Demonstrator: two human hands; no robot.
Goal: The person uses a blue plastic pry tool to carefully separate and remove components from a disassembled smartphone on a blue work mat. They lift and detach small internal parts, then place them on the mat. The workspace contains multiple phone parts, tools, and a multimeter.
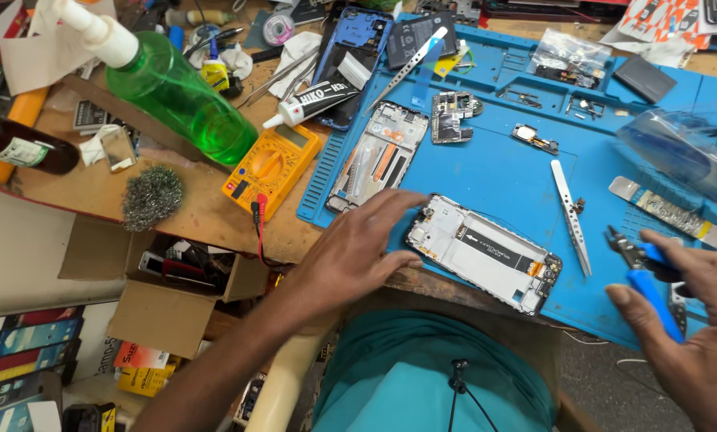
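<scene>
An opened phone frame with a white inner plate lies on the blue work mat near its front edge. My left hand rests flat beside the frame's left end, fingertips touching it. My right hand at the lower right grips blue-handled pliers, jaws pointing left toward the mat. Metal tweezers lie just right of the frame.
A second phone frame, a circuit board, small parts, another pair of tweezers and a battery lie on the mat. Left of it stand a yellow multimeter, a glue tube, a green spray bottle, steel wool and a dark bottle.
</scene>
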